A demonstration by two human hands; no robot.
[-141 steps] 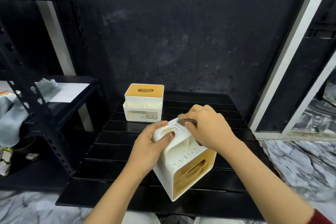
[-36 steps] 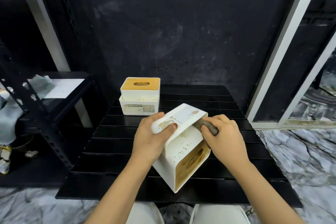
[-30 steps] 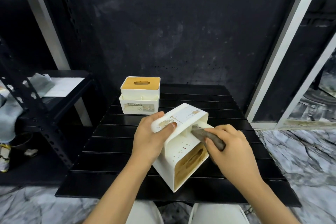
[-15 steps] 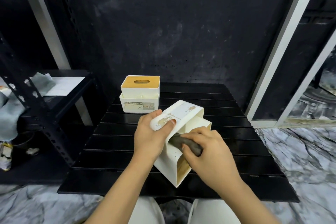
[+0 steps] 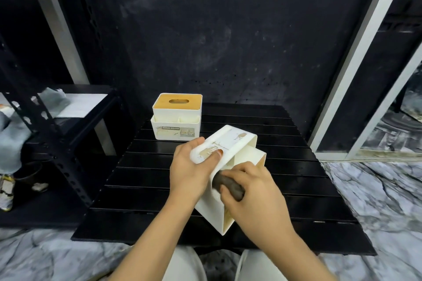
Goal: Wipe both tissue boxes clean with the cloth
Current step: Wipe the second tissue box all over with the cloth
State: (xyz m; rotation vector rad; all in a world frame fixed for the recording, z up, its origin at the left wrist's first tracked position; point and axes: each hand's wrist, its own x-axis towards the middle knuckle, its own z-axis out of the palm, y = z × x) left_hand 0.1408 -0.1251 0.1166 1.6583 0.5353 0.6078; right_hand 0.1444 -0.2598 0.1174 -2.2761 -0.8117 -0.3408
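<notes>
Head view, near box: a white tissue box [image 5: 230, 146] is tipped over on its side above the black slatted bench [image 5: 285, 166], its lower corner down near the bench's front edge; whether that corner touches the slats I cannot tell. Its printed face is turned up and its open compartments look toward the right.
Head view, left hand: the left hand [image 5: 189, 171] grips the upper left end of the tipped box, thumb pressed flat on the printed face, fingers wrapped round behind and out of sight.
Head view, right hand: the right hand [image 5: 253, 191] is curled round a dark brown cloth [image 5: 228, 186], bunched into a wad, and holds it against the box's white side just below the left thumb.
Head view, far box: the second tissue box [image 5: 177, 118] stands upright at the back left of the bench, well apart from the hands. It has a wooden lid with an oval slot, a white body, and a front label reading TISSUE HOLDER.
Head view, bench: black, slatted, set on a grey marbled floor [image 5: 376, 201], against a dark wall [image 5: 217, 29].
Head view, left of bench: a black metal rack [image 5: 59, 143] with a white sheet [image 5: 84, 105] and a pale grey rag [image 5: 52, 100] on its shelf.
Head view, right of bench: a white frame post [image 5: 356, 57] slants up beside dark glass.
Head view, below: the person's light trousers [image 5: 182, 267] show at the bottom edge.
</notes>
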